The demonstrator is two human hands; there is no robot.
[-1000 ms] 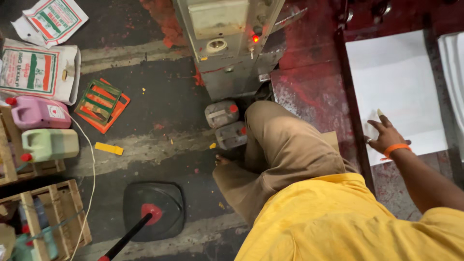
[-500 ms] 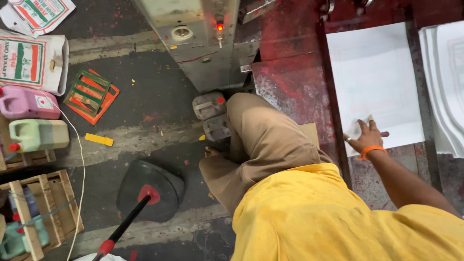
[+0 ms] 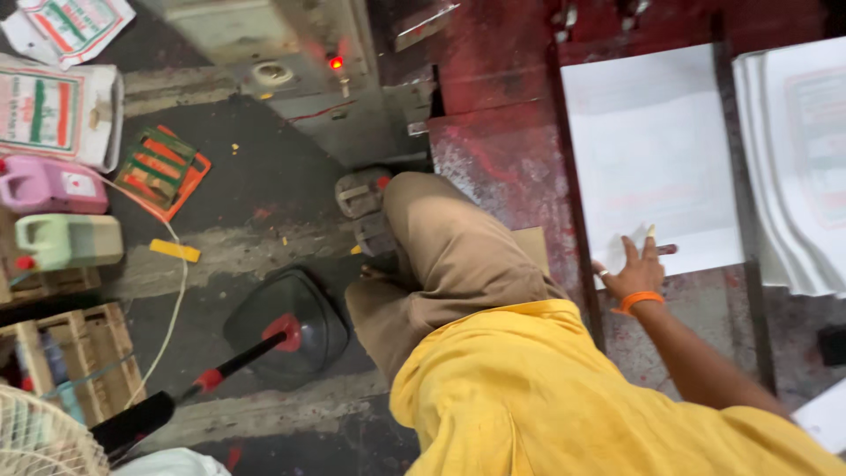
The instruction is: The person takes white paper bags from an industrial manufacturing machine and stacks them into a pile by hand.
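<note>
Only the right hand (image 3: 633,271) shows, an orange band at its wrist, fingers spread flat on the lower edge of a white sheet (image 3: 656,159) lying on the red-stained bench (image 3: 493,167); it presses, grips nothing. Left hand out of view. A stack of white sheets (image 3: 797,167) sits just right of it, past a dark rail. Risk, as I judge it: wet red stain near the sheet edge could smear it if the palm drags. A floor fan base (image 3: 282,326) stands near the person's bare foot.
</note>
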